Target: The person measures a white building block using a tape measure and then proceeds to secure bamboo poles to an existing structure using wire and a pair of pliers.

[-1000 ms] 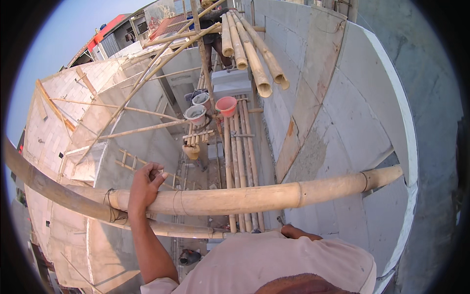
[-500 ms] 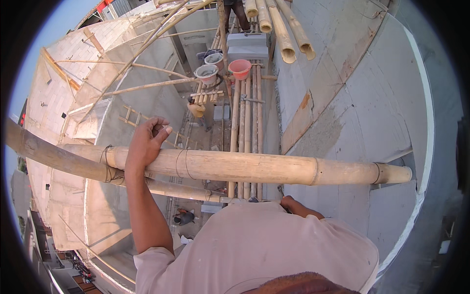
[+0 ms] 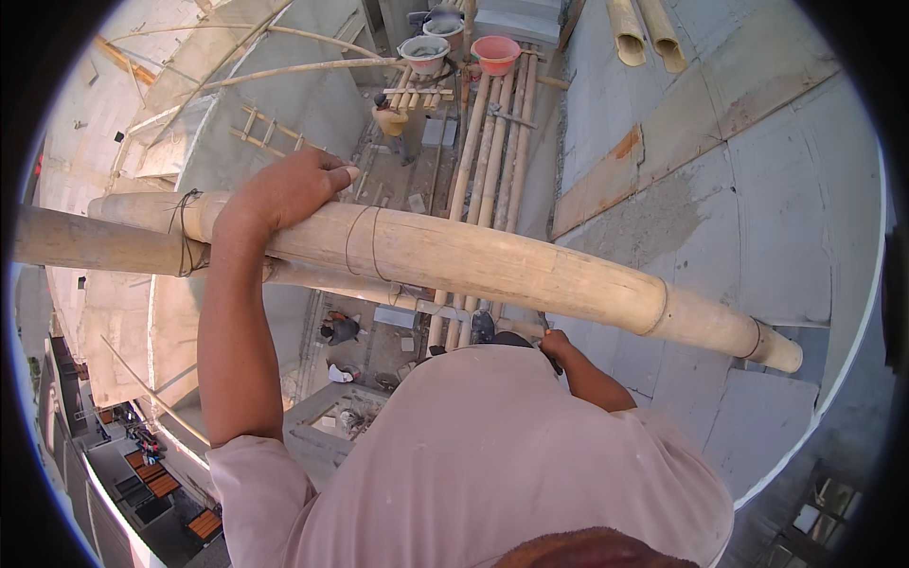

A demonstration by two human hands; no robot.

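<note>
A high working place was bounded on the right by a tall wall of pale grey blocks (image 3: 739, 218) and on the left by unfinished masonry, with a narrow bamboo platform of long slender poles (image 3: 497, 142) laid lengthwise between them, seemingly as footing. At its far end a round red plastic bucket (image 3: 496, 57) was stood beside a whitish bucket with grey contents (image 3: 423, 57), probably so that both could be reached from the platform.

Across the foreground, a thick, pale yellow bamboo pole (image 3: 530, 270) was set aslant, its right end lower in view, close to the wall. Near its left end it was bound by thin dark wire (image 3: 187, 232) where a darker bamboo pole (image 3: 104, 244) was crossed, apparently to stop the two from slipping apart.

The left hand (image 3: 289, 189) was hooked over the thick pole, the wrist laid against it, perhaps for steadiness. The pole was not clasped in the fingers, which were bent beyond it; whether anything was pinched there could not be told.

The right hand (image 3: 559, 346) was held low beside the pale pinkish shirt (image 3: 511, 445), below the thick pole. Its fingers were largely hidden, so its grip could not be determined.
</note>
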